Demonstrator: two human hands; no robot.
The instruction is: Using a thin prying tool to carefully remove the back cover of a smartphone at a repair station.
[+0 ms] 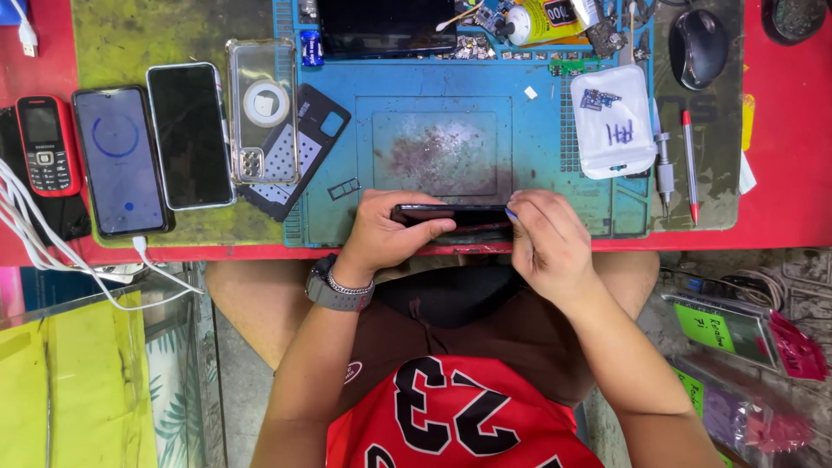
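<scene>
Phone (451, 217) — dark slab, held edge-up at the near edge of the desk (780, 208), just over the front rim of the blue repair mat (537, 147). Left hand (386, 232) had its fingers closed around the phone's left end, thumb lying along the side. Right hand (546, 243) pinched the right end, fingers curled tight, with a small blue pick (511, 212) at the fingertips against the phone's edge. Whether the pick sat inside the seam could not be told.

Risks, judged from this pose: the phone hung partly past the desk edge over the lap, so a slip of either grip would likely drop it off the mat. Pick pressed at the edge — too deep or too hard a push could crack the glass or nick something inside. The left thumb was squeezing the side, which might flex the body while the seam was worked.

Clutter nearby: a small metal tray piece (344, 187) lay loose on the mat just left of the left hand and could be swept off. A black back cover (299, 152) and a clear case (262, 108) sat toward the left part of the mat, two dark smartphones (152, 147) and a red keypad phone (45, 143) near the left edge, one with a white cable (52, 251) — a tug could drag it. A white plastic bag of parts (612, 121) was at the right.
</scene>
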